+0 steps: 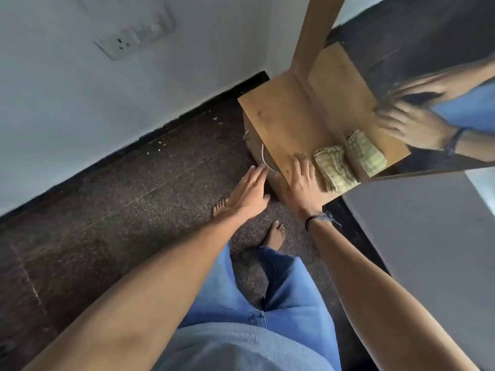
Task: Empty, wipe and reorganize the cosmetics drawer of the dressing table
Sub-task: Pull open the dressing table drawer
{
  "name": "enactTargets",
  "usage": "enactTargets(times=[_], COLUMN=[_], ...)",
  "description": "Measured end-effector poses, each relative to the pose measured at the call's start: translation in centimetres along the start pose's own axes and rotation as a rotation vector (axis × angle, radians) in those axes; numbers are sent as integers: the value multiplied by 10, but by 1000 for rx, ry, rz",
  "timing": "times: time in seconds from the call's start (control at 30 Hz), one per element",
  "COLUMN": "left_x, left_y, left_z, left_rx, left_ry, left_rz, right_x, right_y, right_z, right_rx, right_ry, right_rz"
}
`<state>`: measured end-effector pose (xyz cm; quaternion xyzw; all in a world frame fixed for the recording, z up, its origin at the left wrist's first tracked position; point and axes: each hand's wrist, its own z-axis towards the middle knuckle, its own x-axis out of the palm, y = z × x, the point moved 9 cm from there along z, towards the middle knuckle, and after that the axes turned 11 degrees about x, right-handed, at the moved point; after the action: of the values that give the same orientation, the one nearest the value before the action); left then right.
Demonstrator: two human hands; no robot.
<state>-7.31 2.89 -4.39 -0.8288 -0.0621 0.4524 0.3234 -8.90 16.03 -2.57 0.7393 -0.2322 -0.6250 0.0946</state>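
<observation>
Head view.

Dark speckled stone floor point(134, 196), meeting a white wall point(80, 103) with a black skirting; socket plate point(134, 33) on the wall, blurred.

Wooden table point(281, 121): small, set against the wall corner, bare brown top, upright mirror point(415, 62) along its far side.

Drawer front point(254, 144): below the near edge of the top, seen steeply and mostly hidden; curved metal handle point(265, 160) on it.

Cloth point(334, 170): green-checked, folded, lying on the top just beside the mirror, doubled in the reflection.

Left grip point(249, 188): released, fingers straight and together, tips right at the handle; contact cannot be told.

Right grip point(300, 183): released, palm down, pressed flat on the near corner of the top, just beside the cloth, grasping nothing. Dark wristband point(314, 219) on that wrist.

Blue jeans point(289, 290) and two bare feet point(276, 234) on the floor, near the table's front.

Pale grey surface point(428, 236) to the right of the table, kind not clear.
</observation>
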Motion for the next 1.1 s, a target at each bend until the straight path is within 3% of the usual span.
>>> enactTargets(times=[0.13, 0.3, 0.4, 0.57, 0.67, 0.87, 1.03, 1.1], left_x=[16, 44, 68, 66, 67, 66, 61, 59], left_y=[25, 48, 52, 62, 60, 73, 95, 106], left_z=[30, 63, 81, 81, 80, 69, 31, 16], left_rx=[45, 147, 269, 304, 363, 286, 184, 188], left_ry=[-42, -111, -97, -345, -382, -434, -382, -349], left_rz=[2, -10, 118, 144, 176, 151, -11, 45], right_x=[24, 39, 41, 39, 38, 30, 39, 55], right_y=[-10, -17, -21, -21, -21, -23, -1, 9], right_z=[13, 11, 9, 5, 3, -7, -54, -71], right_rx=[67, 15, 0, -39, -42, -39, -64, -58], right_ry=[-73, -239, -335, -395, -402, -406, -394, -362], right_rz=[50, 107, 82, 114, 133, 252, 289, 272])
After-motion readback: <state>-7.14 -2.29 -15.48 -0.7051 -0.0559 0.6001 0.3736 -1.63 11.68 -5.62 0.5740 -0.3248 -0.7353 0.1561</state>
